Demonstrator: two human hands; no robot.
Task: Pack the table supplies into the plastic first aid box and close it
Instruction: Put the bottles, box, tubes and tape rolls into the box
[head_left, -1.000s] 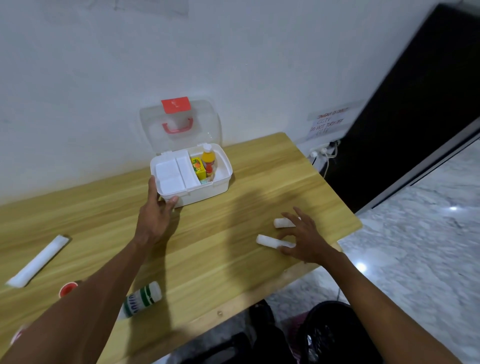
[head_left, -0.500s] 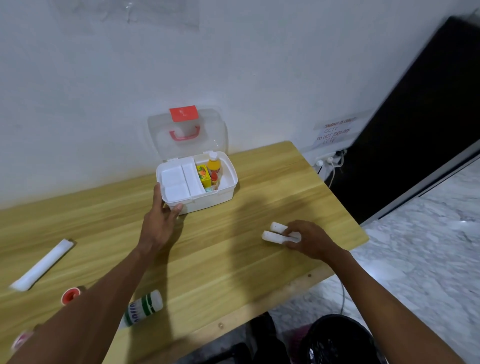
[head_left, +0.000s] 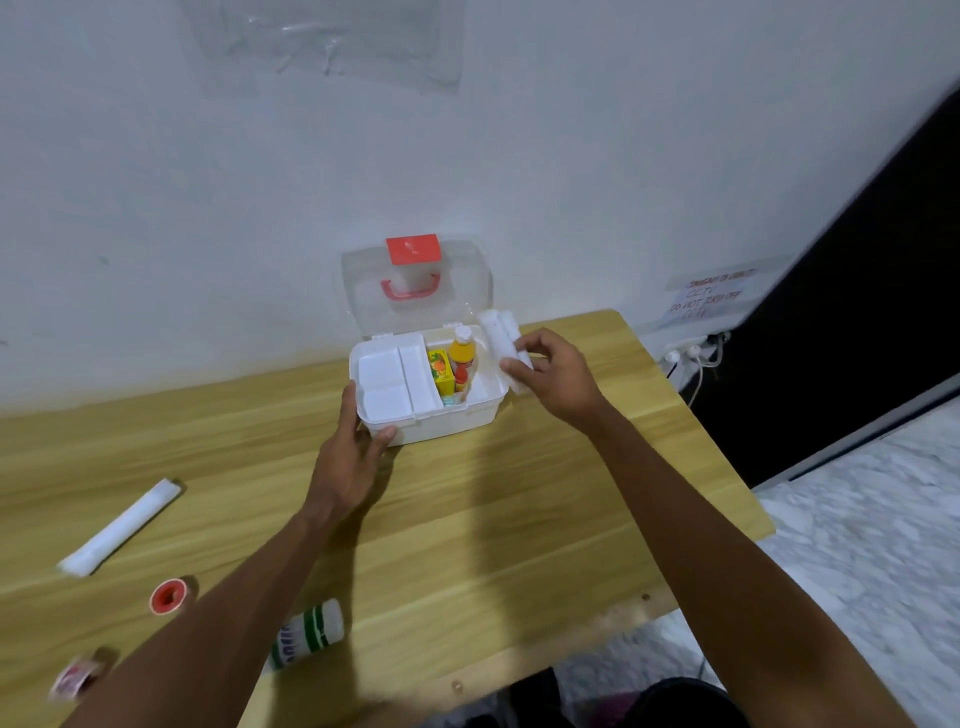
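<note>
While right hand (head_left: 558, 376) grips rolls (head_left: 500, 335), sign (head_left: 707, 295) "CCTV"

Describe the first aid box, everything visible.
The first aid box is white plastic, sitting on the wooden table near the wall. Its clear lid, with red latch and red handle, stands open and upright. A white divided tray covers the left half; the right half holds a yellow carton and an orange-capped bottle. The left hand steadies its front corner; the right hand holds white rolls above its right rim.

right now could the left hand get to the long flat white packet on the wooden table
Probably yes: the left hand only steadies the white plastic box, and bare table lies between it and the long flat white packet.
</note>
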